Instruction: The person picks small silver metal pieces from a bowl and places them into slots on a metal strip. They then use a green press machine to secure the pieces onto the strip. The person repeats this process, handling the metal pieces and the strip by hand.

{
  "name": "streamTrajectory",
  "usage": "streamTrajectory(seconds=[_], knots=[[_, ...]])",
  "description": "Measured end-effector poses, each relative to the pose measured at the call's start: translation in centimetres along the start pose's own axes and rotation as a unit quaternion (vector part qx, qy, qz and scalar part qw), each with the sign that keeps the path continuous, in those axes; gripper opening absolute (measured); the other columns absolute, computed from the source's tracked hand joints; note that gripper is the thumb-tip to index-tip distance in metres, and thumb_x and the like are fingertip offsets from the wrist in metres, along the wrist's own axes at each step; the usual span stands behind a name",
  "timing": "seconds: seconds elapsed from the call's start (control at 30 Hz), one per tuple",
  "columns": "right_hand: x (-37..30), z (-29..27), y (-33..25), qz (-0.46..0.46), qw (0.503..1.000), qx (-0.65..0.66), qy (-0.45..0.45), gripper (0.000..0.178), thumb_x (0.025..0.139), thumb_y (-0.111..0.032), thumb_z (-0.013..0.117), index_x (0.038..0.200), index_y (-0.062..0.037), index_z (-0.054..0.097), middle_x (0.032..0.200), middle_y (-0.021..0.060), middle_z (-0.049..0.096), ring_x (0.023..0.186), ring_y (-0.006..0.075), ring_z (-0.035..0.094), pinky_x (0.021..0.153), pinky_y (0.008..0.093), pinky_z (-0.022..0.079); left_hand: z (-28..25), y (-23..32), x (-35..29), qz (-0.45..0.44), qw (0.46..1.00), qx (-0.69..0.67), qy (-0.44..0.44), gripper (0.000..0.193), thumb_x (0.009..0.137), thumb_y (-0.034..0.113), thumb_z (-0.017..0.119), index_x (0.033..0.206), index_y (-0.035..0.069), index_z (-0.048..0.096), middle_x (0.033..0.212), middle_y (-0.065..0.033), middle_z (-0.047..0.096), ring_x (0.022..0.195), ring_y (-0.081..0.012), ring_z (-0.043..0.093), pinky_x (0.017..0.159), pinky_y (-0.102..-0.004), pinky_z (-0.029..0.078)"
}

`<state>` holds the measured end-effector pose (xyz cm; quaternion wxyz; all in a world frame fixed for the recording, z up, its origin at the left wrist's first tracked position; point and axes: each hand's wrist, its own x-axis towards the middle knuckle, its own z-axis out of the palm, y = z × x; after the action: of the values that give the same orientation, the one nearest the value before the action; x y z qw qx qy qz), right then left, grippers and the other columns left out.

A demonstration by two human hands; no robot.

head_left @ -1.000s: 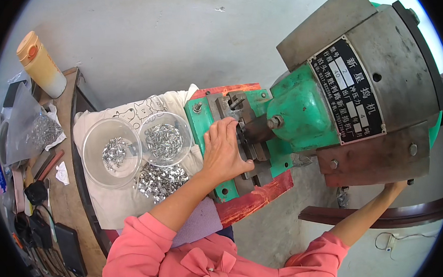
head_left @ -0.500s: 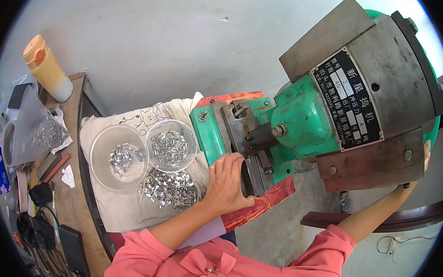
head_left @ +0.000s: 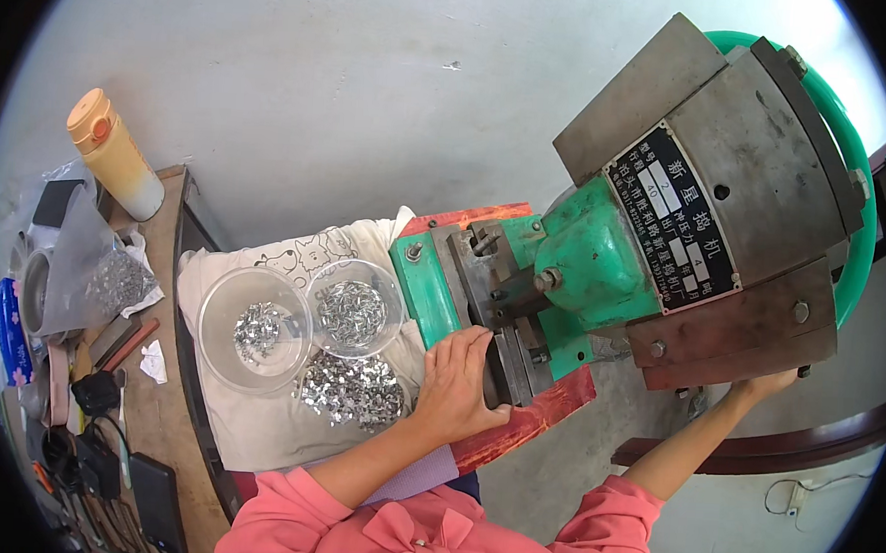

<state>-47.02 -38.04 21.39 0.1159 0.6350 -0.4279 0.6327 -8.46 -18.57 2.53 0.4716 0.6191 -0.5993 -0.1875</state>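
**Two hands at a green press, two bowls of metal bits beside it**

A person in a pink top works at one green and grey press machine (head_left: 604, 255). The left hand (head_left: 457, 382) lies flat on the machine's steel bed (head_left: 483, 279), fingers (head_left: 475, 343) loosely spread and gripping nothing that shows. The right hand (head_left: 763, 385) reaches up under the machine's grey housing; its fingers are hidden, so their grip cannot be told. Just left of the left fingers sit two clear bowls (head_left: 255, 327), each holding small shiny metal pieces, and one loose heap of the same pieces (head_left: 352, 390) lies on a white cloth (head_left: 255, 427) right beside the wrist. One orange-capped bottle (head_left: 114, 154) stands well away to the left, on a cluttered wooden bench (head_left: 155, 412).
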Motion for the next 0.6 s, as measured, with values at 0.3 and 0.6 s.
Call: streamTrajectory(seconds=[0.3, 0.6], knots=[[-8.3, 4.8, -5.1, 0.149, 0.982, 0.082, 0.088, 0.050, 0.102, -0.027, 0.052, 0.141, 0.0036, 0.043, 0.138, 0.0191, 0.051, 0.122, 0.0283, 0.054, 0.105, 0.0418, 0.044, -0.8, 0.6, -0.8, 0.112, 0.989, 0.088, -0.048, 0.094, 0.076, 0.043, 0.079, 0.149, 0.002, 0.037, 0.154, -0.0137, 0.040, 0.145, -0.0302, 0.035, 0.113, -0.0465, 0.030], [-23.1, 8.2, -11.5, 0.314, 0.856, 0.105, -0.396, 0.024, 0.101, -0.019, 0.059, 0.104, 0.0020, 0.069, 0.090, 0.0068, 0.067, 0.067, 0.0079, 0.057, 0.058, 0.0240, 0.048, -1.6, 0.7, -0.5, 0.169, 0.940, 0.287, -0.073, 0.089, 0.079, 0.050, 0.070, 0.148, 0.001, 0.042, 0.155, -0.0112, 0.042, 0.148, -0.0263, 0.031, 0.118, -0.0447, 0.025]])
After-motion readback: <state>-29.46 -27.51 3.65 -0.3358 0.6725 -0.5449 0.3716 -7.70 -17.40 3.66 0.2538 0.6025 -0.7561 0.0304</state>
